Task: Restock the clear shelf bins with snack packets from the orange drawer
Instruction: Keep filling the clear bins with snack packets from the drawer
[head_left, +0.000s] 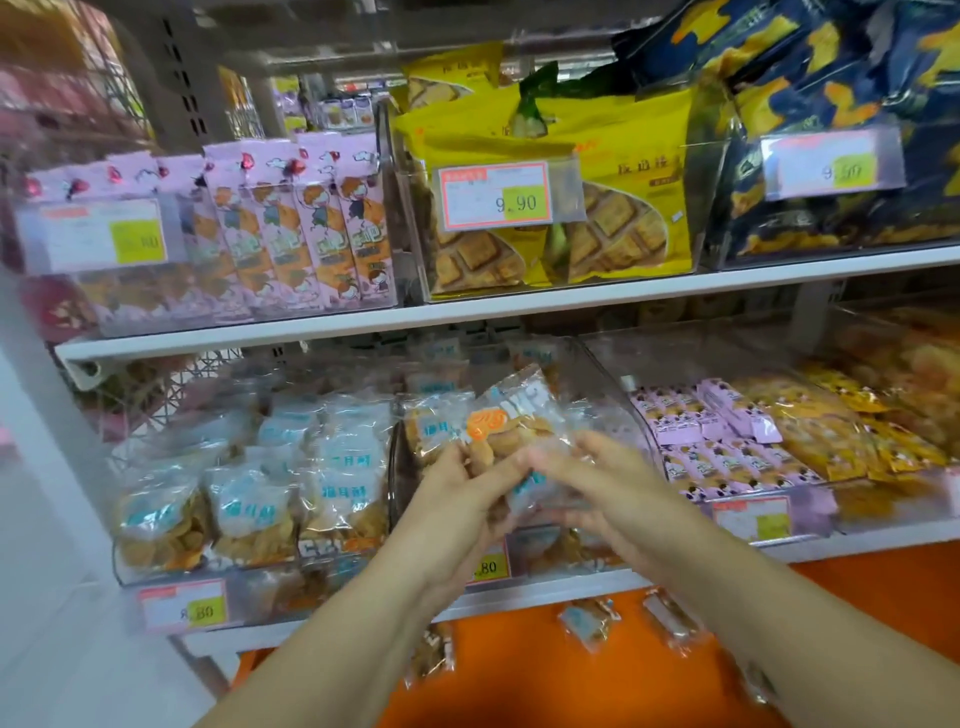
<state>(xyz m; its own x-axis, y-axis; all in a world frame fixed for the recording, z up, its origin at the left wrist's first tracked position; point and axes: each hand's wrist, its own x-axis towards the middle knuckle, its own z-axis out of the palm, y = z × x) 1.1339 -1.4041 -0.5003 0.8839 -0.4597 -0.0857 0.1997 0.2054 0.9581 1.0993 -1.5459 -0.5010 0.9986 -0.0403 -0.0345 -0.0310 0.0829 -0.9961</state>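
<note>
- Our left hand (457, 496) grips a snack packet (511, 415) over the middle bin (608, 384).
- Our right hand (592, 478) touches it; grip blurred, cannot tell.
- Spare packets (589, 623) lie in the orange drawer (519, 686).

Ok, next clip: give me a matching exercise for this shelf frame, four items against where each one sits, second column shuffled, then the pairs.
Things
1. yellow bags printed with waffle biscuits
2. tall pink packets with cartoon figures
3. clear snack packet with an orange and blue label
4. small clear packets lying loose

Places
A. on the orange drawer
B. left clear bin, upper white shelf
C. gripped between the left hand and the right hand
D. middle clear bin, upper shelf

Pairs: 1-D, 2-B, 3-C, 4-A
</note>
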